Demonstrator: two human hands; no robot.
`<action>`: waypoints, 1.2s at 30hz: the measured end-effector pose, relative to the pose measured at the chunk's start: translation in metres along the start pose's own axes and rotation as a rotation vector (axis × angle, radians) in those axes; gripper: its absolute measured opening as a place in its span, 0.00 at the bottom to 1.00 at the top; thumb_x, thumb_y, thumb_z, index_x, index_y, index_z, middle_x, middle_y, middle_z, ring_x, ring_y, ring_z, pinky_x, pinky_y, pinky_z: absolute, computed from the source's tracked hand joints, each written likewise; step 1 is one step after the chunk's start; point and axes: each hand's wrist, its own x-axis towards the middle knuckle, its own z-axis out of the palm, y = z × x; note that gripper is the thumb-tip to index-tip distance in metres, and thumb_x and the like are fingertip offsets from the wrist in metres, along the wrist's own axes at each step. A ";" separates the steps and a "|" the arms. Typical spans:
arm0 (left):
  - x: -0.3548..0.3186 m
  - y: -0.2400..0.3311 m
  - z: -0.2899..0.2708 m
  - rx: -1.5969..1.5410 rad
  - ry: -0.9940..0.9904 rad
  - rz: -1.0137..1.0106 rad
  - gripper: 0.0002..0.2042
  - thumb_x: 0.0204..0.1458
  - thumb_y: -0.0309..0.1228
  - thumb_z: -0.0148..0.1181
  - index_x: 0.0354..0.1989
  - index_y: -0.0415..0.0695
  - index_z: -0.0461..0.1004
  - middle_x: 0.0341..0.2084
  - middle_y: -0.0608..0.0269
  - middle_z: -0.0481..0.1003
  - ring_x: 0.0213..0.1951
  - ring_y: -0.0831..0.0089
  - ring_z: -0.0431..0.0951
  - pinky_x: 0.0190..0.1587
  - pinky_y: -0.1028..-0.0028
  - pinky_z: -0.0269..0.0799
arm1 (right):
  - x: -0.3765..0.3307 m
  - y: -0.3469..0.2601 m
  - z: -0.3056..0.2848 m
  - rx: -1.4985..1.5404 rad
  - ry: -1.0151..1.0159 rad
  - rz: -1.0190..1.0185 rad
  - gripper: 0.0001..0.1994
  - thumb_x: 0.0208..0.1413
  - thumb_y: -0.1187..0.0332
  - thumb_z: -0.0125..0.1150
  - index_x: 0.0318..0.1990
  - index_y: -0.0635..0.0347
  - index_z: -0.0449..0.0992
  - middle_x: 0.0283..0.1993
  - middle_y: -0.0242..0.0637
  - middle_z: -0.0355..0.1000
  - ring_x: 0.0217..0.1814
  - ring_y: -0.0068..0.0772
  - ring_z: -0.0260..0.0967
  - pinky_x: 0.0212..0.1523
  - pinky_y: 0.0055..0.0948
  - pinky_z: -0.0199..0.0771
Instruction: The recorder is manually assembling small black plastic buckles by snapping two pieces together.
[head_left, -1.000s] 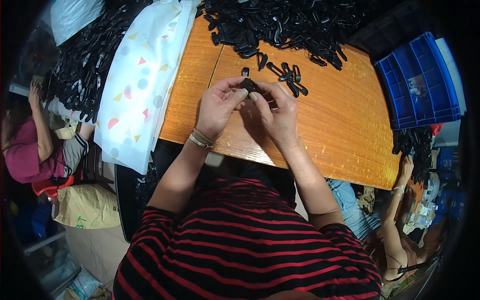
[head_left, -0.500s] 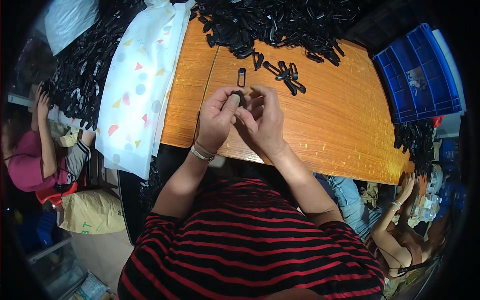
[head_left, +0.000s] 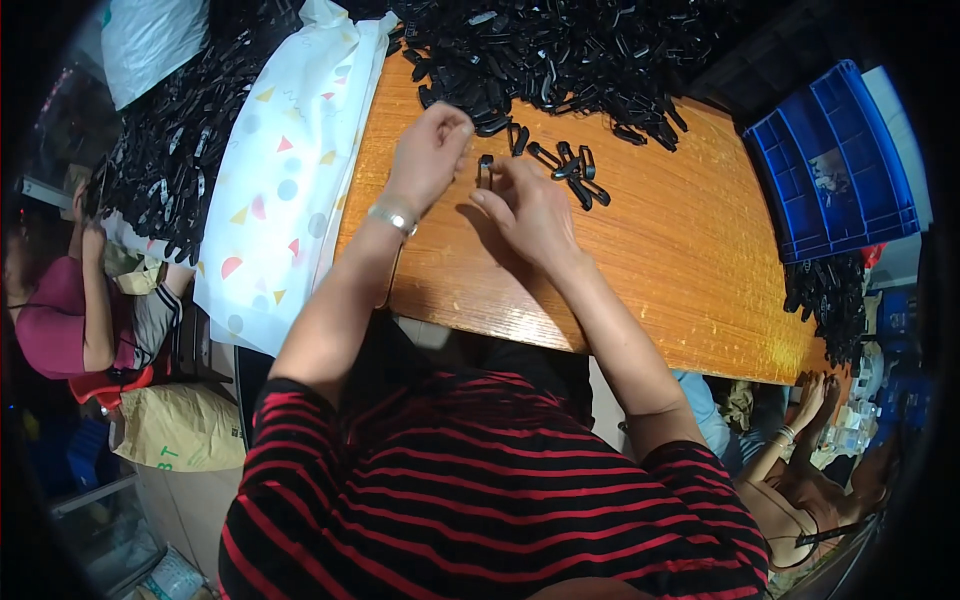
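My left hand [head_left: 430,155], with a watch on its wrist, is raised over the table near the front of a big heap of black plastic clips [head_left: 570,60]. Its fingers curl in, and what they hold, if anything, is hidden. To its right, my right hand [head_left: 535,210] has thumb and forefinger apart, beside a single black rectangular clip [head_left: 485,172] on the wooden table [head_left: 640,260]. The fingertips are close to the clip; whether they touch it I cannot tell. Beyond that hand lies a small group of similar clips [head_left: 575,170].
White patterned plastic sheeting [head_left: 270,190] runs along the left, with another black heap [head_left: 170,150] behind it. A blue crate [head_left: 850,170] stands at the right edge. One person [head_left: 65,310] works at far left, another [head_left: 790,490] at lower right.
My hands have come apart. The left moved up and away toward the heap; the right stays near the single clip. The small dark piece between my fingers before is no longer visible.
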 end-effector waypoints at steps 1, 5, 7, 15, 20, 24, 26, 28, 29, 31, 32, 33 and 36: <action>0.014 0.001 0.004 0.357 0.074 0.217 0.08 0.58 0.33 0.53 0.35 0.44 0.77 0.24 0.62 0.75 0.28 0.70 0.76 0.34 0.72 0.72 | 0.008 0.002 0.003 -0.197 0.046 -0.051 0.17 0.49 0.62 0.68 0.41 0.65 0.74 0.36 0.44 0.72 0.32 0.38 0.73 0.31 0.32 0.73; 0.044 -0.001 0.014 1.056 0.100 0.485 0.07 0.51 0.31 0.57 0.37 0.51 0.80 0.33 0.56 0.75 0.35 0.54 0.77 0.39 0.61 0.74 | 0.024 -0.003 0.014 -0.448 0.052 -0.053 0.17 0.46 0.63 0.69 0.38 0.65 0.75 0.35 0.50 0.71 0.32 0.50 0.73 0.31 0.41 0.73; 0.048 -0.005 0.017 1.097 0.090 0.484 0.07 0.51 0.32 0.58 0.36 0.50 0.80 0.33 0.56 0.75 0.35 0.55 0.77 0.39 0.61 0.74 | 0.025 0.002 0.016 -0.453 0.014 -0.051 0.13 0.46 0.66 0.67 0.35 0.66 0.74 0.34 0.53 0.70 0.33 0.53 0.73 0.32 0.43 0.73; 0.026 -0.007 0.015 1.188 0.037 0.384 0.09 0.50 0.35 0.61 0.34 0.42 0.78 0.35 0.54 0.76 0.37 0.55 0.78 0.38 0.61 0.73 | -0.003 0.011 -0.012 -0.444 -0.136 -0.071 0.08 0.52 0.68 0.60 0.34 0.63 0.73 0.33 0.51 0.71 0.34 0.53 0.73 0.32 0.44 0.72; 0.009 -0.001 0.010 1.174 0.035 0.395 0.08 0.51 0.35 0.59 0.34 0.45 0.78 0.34 0.57 0.76 0.37 0.56 0.77 0.38 0.61 0.72 | -0.012 0.001 -0.029 -0.533 -0.232 -0.070 0.10 0.51 0.67 0.60 0.38 0.62 0.73 0.34 0.50 0.71 0.35 0.53 0.73 0.34 0.43 0.73; 0.013 -0.004 0.010 1.203 -0.011 0.455 0.08 0.51 0.35 0.60 0.36 0.45 0.79 0.34 0.57 0.76 0.37 0.56 0.77 0.39 0.61 0.72 | -0.005 -0.004 -0.025 -0.556 -0.304 -0.086 0.10 0.50 0.68 0.61 0.39 0.61 0.74 0.34 0.48 0.72 0.35 0.52 0.73 0.35 0.43 0.73; 0.015 -0.005 0.007 1.217 -0.009 0.422 0.09 0.51 0.35 0.60 0.36 0.46 0.79 0.34 0.57 0.76 0.37 0.56 0.77 0.39 0.61 0.72 | -0.004 -0.001 -0.023 -0.556 -0.322 -0.072 0.10 0.50 0.69 0.61 0.39 0.61 0.74 0.35 0.48 0.72 0.35 0.52 0.73 0.35 0.43 0.73; 0.014 -0.004 0.005 1.229 -0.010 0.385 0.09 0.51 0.35 0.60 0.37 0.46 0.79 0.34 0.57 0.76 0.38 0.56 0.77 0.39 0.61 0.72 | -0.009 0.004 -0.026 -0.312 -0.191 -0.140 0.09 0.49 0.71 0.62 0.38 0.61 0.74 0.34 0.47 0.74 0.34 0.46 0.75 0.34 0.37 0.74; 0.013 -0.002 0.003 1.254 -0.012 0.350 0.10 0.51 0.35 0.60 0.38 0.46 0.79 0.35 0.58 0.76 0.38 0.56 0.77 0.39 0.61 0.72 | -0.011 0.007 -0.027 -0.311 -0.194 -0.137 0.09 0.49 0.71 0.62 0.38 0.61 0.74 0.34 0.47 0.74 0.34 0.46 0.75 0.34 0.37 0.74; 0.009 0.002 0.003 1.278 -0.016 0.313 0.10 0.51 0.36 0.60 0.39 0.46 0.80 0.35 0.58 0.76 0.38 0.56 0.77 0.39 0.61 0.72 | -0.015 0.011 -0.030 0.021 -0.120 0.022 0.09 0.49 0.73 0.64 0.38 0.62 0.74 0.34 0.44 0.76 0.33 0.39 0.75 0.35 0.31 0.74; 0.007 0.003 0.005 1.222 0.014 0.355 0.10 0.51 0.36 0.61 0.39 0.46 0.80 0.35 0.58 0.76 0.38 0.56 0.77 0.39 0.61 0.72 | -0.018 0.016 -0.031 0.020 -0.120 0.024 0.09 0.49 0.73 0.64 0.38 0.62 0.74 0.34 0.44 0.76 0.33 0.39 0.75 0.35 0.31 0.74; 0.006 0.004 0.007 1.166 0.043 0.396 0.11 0.50 0.35 0.61 0.40 0.46 0.80 0.35 0.58 0.76 0.38 0.56 0.77 0.39 0.61 0.72 | -0.023 0.024 -0.032 -0.011 -0.050 0.036 0.10 0.48 0.73 0.65 0.38 0.63 0.74 0.33 0.42 0.76 0.33 0.35 0.75 0.35 0.29 0.74; 0.002 0.005 0.005 1.203 -0.048 0.448 0.11 0.50 0.34 0.62 0.41 0.46 0.79 0.36 0.57 0.75 0.38 0.56 0.77 0.39 0.62 0.72 | -0.034 0.024 -0.036 -0.074 0.006 0.073 0.10 0.47 0.73 0.67 0.36 0.65 0.73 0.33 0.40 0.76 0.33 0.35 0.75 0.36 0.29 0.74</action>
